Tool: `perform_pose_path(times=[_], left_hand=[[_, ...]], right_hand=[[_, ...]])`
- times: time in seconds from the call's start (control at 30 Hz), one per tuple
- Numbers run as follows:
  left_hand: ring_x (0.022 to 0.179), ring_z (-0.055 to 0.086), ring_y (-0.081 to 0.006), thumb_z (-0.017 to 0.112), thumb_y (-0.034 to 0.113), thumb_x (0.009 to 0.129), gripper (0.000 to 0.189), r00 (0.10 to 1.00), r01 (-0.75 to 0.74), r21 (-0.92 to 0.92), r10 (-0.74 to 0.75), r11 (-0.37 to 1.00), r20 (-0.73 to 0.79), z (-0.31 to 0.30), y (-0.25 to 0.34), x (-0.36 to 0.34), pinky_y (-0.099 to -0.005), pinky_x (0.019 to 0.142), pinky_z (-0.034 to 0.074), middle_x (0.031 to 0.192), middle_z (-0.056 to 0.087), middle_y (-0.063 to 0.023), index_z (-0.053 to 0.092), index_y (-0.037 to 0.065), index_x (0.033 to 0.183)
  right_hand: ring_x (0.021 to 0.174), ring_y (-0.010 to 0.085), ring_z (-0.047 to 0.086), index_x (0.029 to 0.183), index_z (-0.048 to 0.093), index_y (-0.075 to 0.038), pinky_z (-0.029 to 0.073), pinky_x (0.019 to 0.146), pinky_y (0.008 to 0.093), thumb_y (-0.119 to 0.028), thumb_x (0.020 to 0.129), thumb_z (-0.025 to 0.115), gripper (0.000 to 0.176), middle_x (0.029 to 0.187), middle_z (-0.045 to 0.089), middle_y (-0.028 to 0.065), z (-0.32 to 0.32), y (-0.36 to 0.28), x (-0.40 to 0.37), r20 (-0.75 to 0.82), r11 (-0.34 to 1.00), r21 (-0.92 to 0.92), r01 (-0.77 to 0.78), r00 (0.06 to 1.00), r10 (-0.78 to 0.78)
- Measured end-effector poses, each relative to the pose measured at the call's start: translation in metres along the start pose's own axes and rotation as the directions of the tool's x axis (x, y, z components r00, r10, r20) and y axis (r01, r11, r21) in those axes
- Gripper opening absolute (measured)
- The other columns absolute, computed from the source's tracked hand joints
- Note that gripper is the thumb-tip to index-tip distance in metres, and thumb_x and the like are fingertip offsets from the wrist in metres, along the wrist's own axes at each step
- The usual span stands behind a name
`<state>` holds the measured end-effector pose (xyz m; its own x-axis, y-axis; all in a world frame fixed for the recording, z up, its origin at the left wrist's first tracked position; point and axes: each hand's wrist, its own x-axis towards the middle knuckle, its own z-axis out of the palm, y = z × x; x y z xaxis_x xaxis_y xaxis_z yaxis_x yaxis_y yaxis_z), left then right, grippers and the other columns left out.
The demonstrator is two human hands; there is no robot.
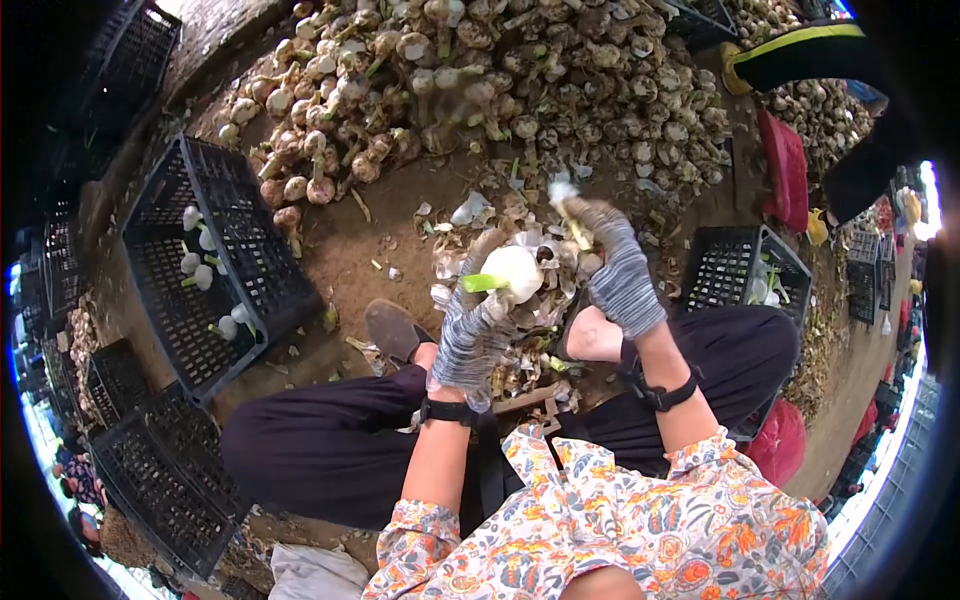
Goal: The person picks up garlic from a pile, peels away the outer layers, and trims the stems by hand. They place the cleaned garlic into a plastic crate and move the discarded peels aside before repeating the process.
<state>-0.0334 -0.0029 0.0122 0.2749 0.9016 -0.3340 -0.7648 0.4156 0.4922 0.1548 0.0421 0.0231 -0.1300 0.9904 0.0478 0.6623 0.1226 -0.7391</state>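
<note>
My left hand (468, 335), in a grey striped glove, is closed around a white garlic bulb (512, 272). The bulb has a short green stem (484, 283) pointing left. To the right of it, my gloved right hand (622, 268) has its fingers curled inward, apart from the bulb. A pale greenish strip shows at those fingers, and a blurred white tuft (563, 192) is just above them; I cannot make out what exactly is gripped. Below both hands, papery garlic skins (520, 350) litter the ground between my feet.
A large heap of unpeeled garlic (480, 80) spreads ahead. A black crate (215, 260) with several white bulbs stands at left, another crate (735, 262) by my right knee. Red sacks (785, 170) and another person's dark-clothed limb (820, 55) are at upper right.
</note>
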Motion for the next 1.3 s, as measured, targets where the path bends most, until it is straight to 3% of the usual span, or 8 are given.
perform_pose_path(times=[0.07,0.13,0.27,0.53,0.8,0.9,1.1,1.3], left_hand=[[0.108,0.051,-0.0214,0.074,0.025,0.071,0.076,0.998,-0.043,-0.001,0.043,0.999,-0.042,0.003,-0.005,0.002,-0.0333,0.093,0.043,0.120,0.048,-0.0087,0.034,0.006,0.132],[0.108,0.050,-0.0212,0.072,0.024,0.074,0.070,0.997,-0.075,0.062,0.076,0.995,-0.028,-0.007,-0.011,0.003,-0.0338,0.094,0.043,0.120,0.048,-0.0085,0.036,0.006,0.131],[0.083,0.061,-0.0214,0.071,0.016,0.073,0.063,0.995,-0.060,0.026,0.062,0.998,-0.082,-0.001,-0.008,0.002,-0.0287,0.063,0.053,0.106,0.055,-0.0119,0.040,0.006,0.126],[0.096,0.057,-0.0208,0.071,0.017,0.074,0.063,0.994,-0.077,-0.010,0.076,0.997,-0.081,0.001,-0.006,0.003,-0.0296,0.075,0.052,0.113,0.053,-0.0109,0.040,0.004,0.127],[0.102,0.050,-0.0169,0.066,0.026,0.081,0.041,0.926,-0.223,0.519,0.345,0.825,-0.151,-0.004,-0.016,0.000,-0.0300,0.089,0.042,0.112,0.051,-0.0060,0.050,0.005,0.113],[0.092,0.059,-0.0217,0.056,0.039,0.085,0.041,0.989,-0.106,-0.051,0.100,0.993,-0.110,0.000,-0.005,-0.003,-0.0343,0.074,0.054,0.106,0.055,-0.0091,0.050,0.007,0.110],[0.114,0.046,-0.0360,0.044,0.031,0.091,0.035,0.973,-0.092,-0.580,-0.050,0.810,-0.224,-0.010,-0.006,0.003,-0.0487,0.100,0.037,0.123,0.048,-0.0199,0.050,0.003,0.111],[0.105,0.053,-0.0291,0.039,0.028,0.091,0.035,0.979,-0.062,-0.579,-0.063,0.813,-0.193,-0.027,-0.001,0.001,-0.0430,0.092,0.044,0.117,0.053,-0.0157,0.050,0.002,0.112]], right_hand=[[0.092,0.0190,0.056,0.112,0.055,-0.004,0.047,0.080,0.0269,-0.009,0.077,0.061,0.036,0.103,0.058,0.0092,0.004,-0.006,-0.005,0.247,0.712,0.597,-0.371,0.929,0.277],[0.085,0.0160,0.057,0.105,0.055,-0.002,0.048,0.076,0.0263,-0.020,0.080,0.063,0.032,0.092,0.061,0.0073,0.015,-0.009,-0.006,0.273,0.664,0.655,-0.360,0.933,0.236],[0.080,0.0122,0.056,0.104,0.054,-0.001,0.047,0.072,0.0254,-0.026,0.078,0.068,0.038,0.087,0.060,0.0060,0.012,-0.018,-0.003,0.428,0.649,0.581,-0.491,0.862,0.270],[0.086,0.0142,0.056,0.104,0.058,0.000,0.046,0.079,0.0266,-0.015,0.083,0.062,0.026,0.095,0.059,0.0079,-0.004,-0.017,-0.009,0.343,0.710,0.605,-0.361,0.923,0.176],[0.073,0.0227,0.062,0.097,0.058,-0.002,0.050,0.065,0.0326,-0.016,0.072,0.067,0.030,0.085,0.064,0.0128,0.013,-0.037,-0.009,0.067,0.979,0.191,0.070,0.994,-0.084],[0.067,0.0134,0.057,0.087,0.058,-0.002,0.047,0.062,0.0262,-0.005,0.075,0.060,0.012,0.075,0.061,0.0078,0.010,-0.030,0.002,-0.077,0.947,0.286,-0.145,0.982,0.173],[0.095,0.0303,0.056,0.103,0.061,-0.009,0.047,0.080,0.0359,-0.009,0.071,0.064,0.032,0.107,0.058,0.0144,0.004,-0.001,-0.015,0.535,0.855,-0.516,0.052,0.799,0.275],[0.102,0.0318,0.054,0.118,0.051,-0.009,0.045,0.087,0.0382,-0.015,0.077,0.059,0.042,0.116,0.051,0.0172,0.017,-0.054,0.006,0.122,0.967,0.064,0.248,0.959,-0.254]])
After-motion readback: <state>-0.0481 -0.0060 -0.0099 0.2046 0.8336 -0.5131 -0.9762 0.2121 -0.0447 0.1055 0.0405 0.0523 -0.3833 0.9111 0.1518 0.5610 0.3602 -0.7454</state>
